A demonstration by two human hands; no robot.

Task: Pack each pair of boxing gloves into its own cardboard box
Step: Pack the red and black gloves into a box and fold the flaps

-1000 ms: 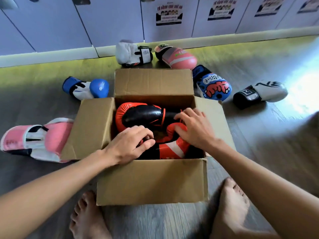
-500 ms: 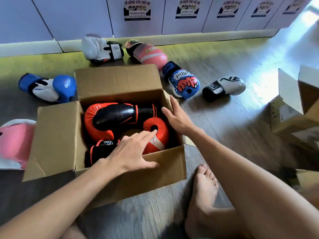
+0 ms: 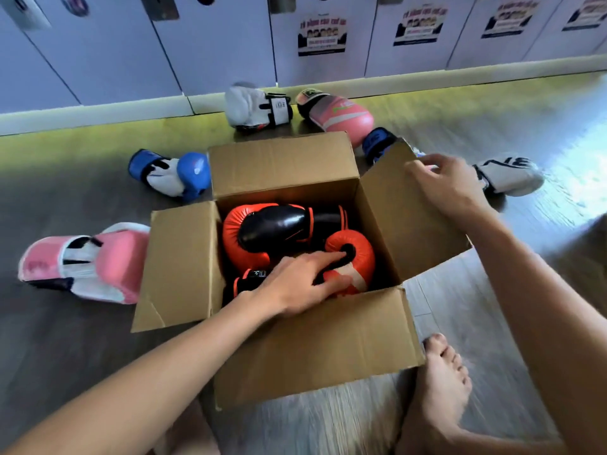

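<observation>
A: Wide view first: pale lockers [image 3: 213, 44] along the back, a wooden floor [image 3: 82, 192] running up to them.
B: And in the middle of that floor sits the cardboard box [image 3: 322, 349], top open, far flap [image 3: 282, 162] standing up, left flap [image 3: 184, 264] splayed outward, right flap [image 3: 404, 218] raised at a slant.
A: What's inside?
B: The orange and black pair! The far glove [image 3: 262, 231] lies across the back, the near glove [image 3: 358, 254] is against the right wall, and the two are touching.
A: Plenty loose on the floor too. A pink and white glove [image 3: 98, 261] is beside the left flap, with a blue and white glove [image 3: 174, 174] beyond it.
B: There's a white glove [image 3: 253, 106] and a pink glove [image 3: 338, 113] by the lockers, a blue glove [image 3: 377, 142] half hidden behind the right flap, and a white and black glove [image 3: 509, 172] off to the right.
A: Now the hands. The left hand [image 3: 302, 284] is down in the box, fingers stretched out, pressing on the near glove, not clasping it.
B: The right hand [image 3: 450, 185] is at the right flap's upper edge, fingers curled over the cardboard, gripping it.
A: And a bare foot [image 3: 440, 382] is just beside the box's near right corner
</observation>
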